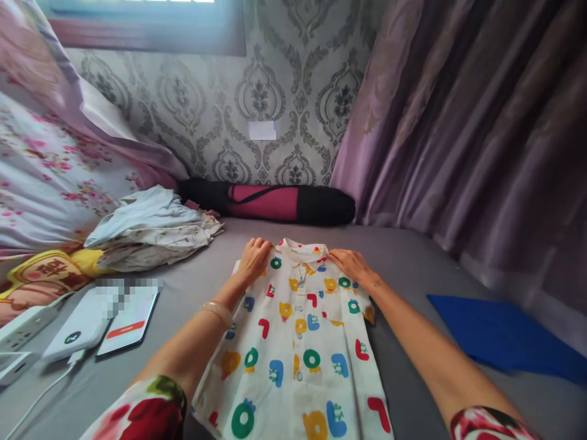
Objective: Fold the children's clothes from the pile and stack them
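Note:
A small white button-up shirt (284,336) with a collar and colourful printed figures lies front side up on the grey sheet, its collar pointing away from me. My left hand (255,256) grips the shirt's left shoulder beside the collar, fingers closed over the cloth. On the other side of the collar, my right hand (352,264) holds the right shoulder with its fingertips bent onto the fabric. The buttons run down the middle, and the bottom hem extends past the lower edge of the view.
To the left lie a phone (131,321), a white power bank (82,324) with a cable, a power strip (32,324) and a pile of clothes (160,232). A blue flat sheet (504,333) rests at right. Against the wall lies a long black-and-pink bag (266,203).

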Available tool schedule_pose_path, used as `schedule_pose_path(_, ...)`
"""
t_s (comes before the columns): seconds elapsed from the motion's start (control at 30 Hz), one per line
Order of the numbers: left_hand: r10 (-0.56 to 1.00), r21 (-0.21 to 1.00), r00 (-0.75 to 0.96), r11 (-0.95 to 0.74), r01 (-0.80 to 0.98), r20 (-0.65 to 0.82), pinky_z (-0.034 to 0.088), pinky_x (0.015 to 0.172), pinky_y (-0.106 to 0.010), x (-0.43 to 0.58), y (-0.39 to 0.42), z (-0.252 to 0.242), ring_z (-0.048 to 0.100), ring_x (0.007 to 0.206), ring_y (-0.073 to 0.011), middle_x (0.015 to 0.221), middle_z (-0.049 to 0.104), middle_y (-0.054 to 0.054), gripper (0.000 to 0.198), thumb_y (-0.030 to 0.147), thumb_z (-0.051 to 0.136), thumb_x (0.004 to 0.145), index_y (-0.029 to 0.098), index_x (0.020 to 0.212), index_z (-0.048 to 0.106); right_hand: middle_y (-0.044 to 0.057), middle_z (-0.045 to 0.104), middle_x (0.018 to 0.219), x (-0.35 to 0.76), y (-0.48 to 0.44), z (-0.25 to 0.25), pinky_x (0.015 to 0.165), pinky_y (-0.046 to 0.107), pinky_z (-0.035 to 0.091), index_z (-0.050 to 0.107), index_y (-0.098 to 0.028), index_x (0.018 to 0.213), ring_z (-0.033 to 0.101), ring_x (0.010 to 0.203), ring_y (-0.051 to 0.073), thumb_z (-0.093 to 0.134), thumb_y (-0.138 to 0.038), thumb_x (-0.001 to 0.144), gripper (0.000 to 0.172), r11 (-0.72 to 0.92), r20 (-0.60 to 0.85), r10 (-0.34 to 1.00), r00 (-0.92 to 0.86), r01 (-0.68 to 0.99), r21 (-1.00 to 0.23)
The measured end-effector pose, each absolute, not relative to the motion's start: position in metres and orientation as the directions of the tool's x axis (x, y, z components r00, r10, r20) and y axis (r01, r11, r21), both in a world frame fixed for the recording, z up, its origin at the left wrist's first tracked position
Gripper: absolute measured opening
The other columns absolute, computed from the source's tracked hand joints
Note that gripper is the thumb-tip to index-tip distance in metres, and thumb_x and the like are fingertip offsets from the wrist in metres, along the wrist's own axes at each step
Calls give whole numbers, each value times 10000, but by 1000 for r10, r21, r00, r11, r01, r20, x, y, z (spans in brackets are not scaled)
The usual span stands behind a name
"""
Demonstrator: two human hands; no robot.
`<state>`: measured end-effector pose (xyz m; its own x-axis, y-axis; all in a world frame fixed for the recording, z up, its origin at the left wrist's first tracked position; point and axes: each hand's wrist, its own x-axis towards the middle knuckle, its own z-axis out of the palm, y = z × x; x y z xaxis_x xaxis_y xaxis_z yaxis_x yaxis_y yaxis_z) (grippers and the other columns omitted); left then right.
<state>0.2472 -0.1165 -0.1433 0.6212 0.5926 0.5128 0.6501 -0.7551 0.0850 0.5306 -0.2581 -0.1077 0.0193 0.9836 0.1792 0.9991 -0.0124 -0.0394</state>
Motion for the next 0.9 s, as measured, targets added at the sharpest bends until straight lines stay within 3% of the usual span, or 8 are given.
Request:
schedule_pose_path(0.27,584,-57,705,-752,656,402,363,809,-393,264,-91,-155,453,922,-277,997,559,-143,321,204,306,951,158,1074,599,34,692,1042,547,-231,-130,681,256,375,612,-250,1021,644,927,201,301,-403,1010,347,-46,111,993,38,997,65)
schedule_pose_path(0.53,609,-95,711,-732,674,352,360,794,-413,283,-64,-166,481,936,-299,984,572,-165,265,137,369,901,158,1024,603,68,674,1111,555,-195,-132,745,284,418,589,-257,1102,641,983,223,296,-414,1007,346,-61,11,998,60,991,116)
schedule_pose_path(0.67,681,-71,664,-680,730,307,361,822,-396,288,-60,-171,523,970,-290,1004,608,-172,249,160,365,903,155,981,601,110,666,1131,552,-184,-138,784,310,426,588,-238,1131,635,1012,240,315,-408,998,348,-104,-11,994,105,991,86)
schedule_pose_path(0.77,780,20,585,-604,797,222,365,837,-414,278,-53,-170,579,884,-285,892,655,-161,323,337,350,934,142,928,608,121,686,1076,561,-184,-142,780,316,436,604,-215,1128,639,1000,253,327,-490,974,420,-188,-17,982,189,982,16)
schedule_pose_path(0.9,896,188,443,-439,879,21,345,906,-467,243,-28,-159,612,844,-283,752,674,-98,542,602,292,889,187,821,635,117,721,915,591,-200,-137,704,284,456,702,-173,872,670,870,239,289,-574,945,580,-391,-171,920,354,863,-319)
